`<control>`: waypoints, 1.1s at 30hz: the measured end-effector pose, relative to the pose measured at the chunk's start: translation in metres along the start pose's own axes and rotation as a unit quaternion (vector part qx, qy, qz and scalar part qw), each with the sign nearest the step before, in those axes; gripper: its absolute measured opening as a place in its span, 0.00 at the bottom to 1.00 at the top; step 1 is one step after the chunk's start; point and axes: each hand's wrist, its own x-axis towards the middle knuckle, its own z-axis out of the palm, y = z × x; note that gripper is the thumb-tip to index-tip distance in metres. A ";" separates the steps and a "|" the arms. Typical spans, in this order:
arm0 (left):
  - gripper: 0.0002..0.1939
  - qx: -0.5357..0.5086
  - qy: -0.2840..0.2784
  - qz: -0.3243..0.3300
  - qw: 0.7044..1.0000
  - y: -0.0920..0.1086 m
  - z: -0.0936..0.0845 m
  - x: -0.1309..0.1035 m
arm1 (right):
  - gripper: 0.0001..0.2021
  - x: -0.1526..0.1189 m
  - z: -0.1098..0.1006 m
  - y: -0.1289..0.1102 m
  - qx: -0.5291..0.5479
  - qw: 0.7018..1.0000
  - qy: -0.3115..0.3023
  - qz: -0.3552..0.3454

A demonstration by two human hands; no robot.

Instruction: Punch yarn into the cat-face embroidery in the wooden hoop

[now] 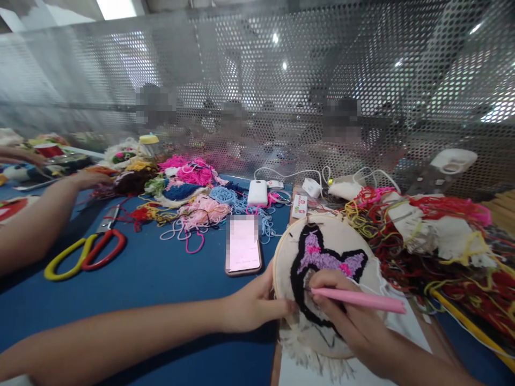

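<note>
Currently, the left hand (pixel 251 308) is gripping the left edge of the hooped cloth (pixel 341 233), its thumb lying over the front, its other fingers partly hiding behind the rim. The right hand (pixel 358 324) is pinching the pink pen-like tool (pixel 362 298) close to its tip, the tip pointing at the inside of the black-outlined stitched shape (pixel 322 261). Whether it is piercing the cloth: cannot tell. The hooped cloth is sitting above white paper (pixel 295 371), between the phone (pixel 243 246) and the right-hand yarn heap (pixel 402 230).

Handling (judged): the hoop is probably being light, with a stiff rim, the cloth taut and slightly springy. The raised stitching is looking soft and prone to snagging; the rim is offering the safer hold, with fingers keeping clear behind the tip. The tool's smooth barrel is looking light, possibly slippery; its tip end is giving the best control.
</note>
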 end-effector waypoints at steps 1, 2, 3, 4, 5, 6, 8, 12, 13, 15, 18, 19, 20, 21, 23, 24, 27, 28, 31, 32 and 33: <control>0.40 -0.002 0.002 0.000 1.000 0.000 0.000 0.000 | 0.04 0.000 0.000 0.000 0.006 1.000 0.005 -0.005; 0.40 -0.002 0.005 -0.001 1.000 -0.001 0.000 0.000 | 0.04 0.001 0.000 0.001 0.011 1.000 0.013 -0.014; 0.41 -0.001 0.008 -0.004 1.000 -0.001 0.000 0.000 | 0.04 0.001 0.000 0.001 0.016 0.999 0.019 -0.022; 0.41 -0.002 0.010 -0.006 1.000 -0.002 0.000 0.000 | 0.05 0.002 0.000 0.001 0.022 0.999 0.023 -0.028; 0.42 -0.007 0.011 -0.008 1.000 -0.002 0.000 -0.001 | 0.05 0.002 0.000 0.001 0.028 0.999 0.027 -0.031; 0.43 -0.014 0.011 -0.010 1.000 -0.002 0.000 -0.001 | 0.05 0.003 0.000 0.002 0.034 0.998 0.030 -0.031; 0.44 -0.030 0.010 -0.012 0.999 -0.003 0.001 -0.001 | 0.04 0.003 0.000 0.002 0.043 0.998 0.037 -0.024; 0.45 -0.031 0.017 -0.019 0.999 -0.002 0.000 -0.001 | 0.04 0.002 0.001 0.006 0.061 0.996 0.055 -0.020; 0.45 -0.027 0.020 -0.020 0.999 -0.002 0.000 -0.001 | 0.04 0.001 0.001 0.007 0.065 0.996 0.057 -0.017; 0.45 -0.022 0.023 -0.023 0.999 -0.002 0.000 -0.001 | 0.04 0.000 0.001 0.008 0.071 0.995 0.062 -0.006; 0.46 -0.018 0.025 -0.026 0.999 -0.001 0.001 -0.001 | 0.04 -0.001 0.001 0.009 0.090 0.993 0.072 0.006; 0.46 -0.016 0.027 -0.024 0.999 -0.001 0.001 -0.001 | 0.04 0.000 0.001 0.009 0.100 0.992 0.072 0.008; 0.46 -0.013 0.028 -0.021 0.999 -0.001 0.001 -0.001 | 0.04 0.000 0.001 0.008 0.110 0.991 0.071 0.009; 0.46 -0.010 0.029 -0.018 0.999 -0.001 0.000 -0.001 | 0.04 0.000 0.001 0.008 0.119 0.990 0.070 0.008; 0.46 -0.011 0.028 -0.016 0.999 -0.002 0.000 -0.001 | 0.04 0.001 0.001 0.007 0.128 0.989 0.069 0.003; 0.46 -0.014 0.026 -0.018 0.999 -0.002 0.000 -0.001 | 0.04 0.001 0.001 0.006 0.128 0.989 0.068 0.002; 0.45 -0.027 0.023 -0.026 0.999 -0.002 0.000 0.000 | 0.05 0.001 0.001 0.007 0.127 0.990 0.064 0.000; 0.46 -0.030 0.023 -0.026 0.999 -0.002 0.000 0.000 | 0.05 0.001 0.001 0.007 0.128 0.990 0.062 0.001; 0.47 -0.039 0.018 -0.024 0.999 -0.002 0.000 0.000 | 0.05 0.000 0.001 0.008 0.122 0.991 0.059 0.004; 0.47 -0.042 0.018 -0.024 0.999 -0.002 0.000 0.000 | 0.05 -0.001 0.000 0.008 0.116 0.991 0.059 0.006; 0.47 -0.045 0.018 -0.026 0.999 -0.002 0.001 0.000 | 0.05 -0.001 0.000 0.008 0.109 0.992 0.058 0.008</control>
